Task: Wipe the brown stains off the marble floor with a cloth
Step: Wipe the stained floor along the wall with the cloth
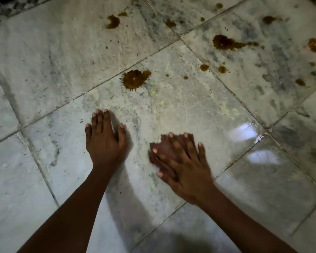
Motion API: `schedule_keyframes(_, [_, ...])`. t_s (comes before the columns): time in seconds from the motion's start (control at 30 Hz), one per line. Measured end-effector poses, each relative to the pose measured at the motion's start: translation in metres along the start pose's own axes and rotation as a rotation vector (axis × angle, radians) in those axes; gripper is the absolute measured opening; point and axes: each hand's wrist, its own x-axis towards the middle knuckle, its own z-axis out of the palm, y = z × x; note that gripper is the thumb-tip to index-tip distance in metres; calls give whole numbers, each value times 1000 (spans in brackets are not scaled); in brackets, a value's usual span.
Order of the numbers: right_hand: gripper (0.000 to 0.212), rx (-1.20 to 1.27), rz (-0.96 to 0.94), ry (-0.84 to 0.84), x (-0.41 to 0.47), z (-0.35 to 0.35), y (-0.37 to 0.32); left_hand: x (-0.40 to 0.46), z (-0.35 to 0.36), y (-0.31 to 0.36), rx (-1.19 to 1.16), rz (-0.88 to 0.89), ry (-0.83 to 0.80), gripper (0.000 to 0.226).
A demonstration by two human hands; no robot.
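- Left hand lies flat and open, fingers spread, on the marble floor.
- Right hand, blurred, is open too, just above or on the floor; holds nothing.
- Brown stains lie farther off, spreading far right.

Brown stains scattered across marble floor

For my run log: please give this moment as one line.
left hand: flat on marble floor | right hand: blurred, empty | cloth: not visible | brown stains: unwiped
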Motion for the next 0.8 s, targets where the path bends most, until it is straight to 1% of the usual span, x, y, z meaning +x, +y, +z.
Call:
schedule_keyframes(0.07, [62,-21,3,-6,-36,-1,12,-2,0,-1,-23,4,0,71])
schedule_keyframes(0.13, [63,-16,147,1,-41,-4,35,-4,-1,-2,-58,8,-4,71])
schedule_keyframes(0.2, [65,50,345,63,-20,-3,49,-4,-6,-4,-138,-6,-31,72])
schedule_keyframes(0.23, [66,81,405,109,-3,-3,50,-5,-9,-6,-192,-16,-50,73])
schedule_keyframes(0.27, [68,102,434,138,14,-4,45,-7,-13,-9,-238,-10,-64,73])
schedule_keyframes(0.3, [69,122,424,141,30,-4,37,-10,-17,-12,-272,6,-88,73])
schedule_keyframes(0.37, [73,112,275,84,45,-5,7,-15,-26,-23,-285,49,-149,73])
schedule_keyframes(0.43, [71,2,-1,26,28,1,-19,-30,-32,-37,-207,93,-189,73])
schedule_keyframes(0.5, [68,-56,-278,-16,-3,5,-18,-46,-33,-52,-89,135,-199,72])
schedule_keyframes(0.53, [64,-79,-385,-38,-15,4,-9,-56,-35,-59,-38,135,-189,72])
schedule_keyframes(0.57, [60,-101,-425,-43,-22,3,2,-66,-35,-65,-3,123,-174,71])
schedule_keyframes(0.6, [59,-109,-391,-32,-22,2,12,-74,-35,-71,17,97,-144,70])
schedule_keyframes(0.67, [58,-61,-170,26,-7,4,18,-84,-35,-76,22,-1,-80,71])
schedule_keyframes(0.73, [58,15,83,113,14,6,-7,-89,-37,-77,19,-123,-42,73])
schedule_keyframes(0.77, [58,64,158,125,24,6,-29,-91,-39,-77,13,-169,-33,74])
schedule_keyframes(0.8, [62,112,176,115,30,8,-51,-91,-39,-77,-4,-198,-24,75])
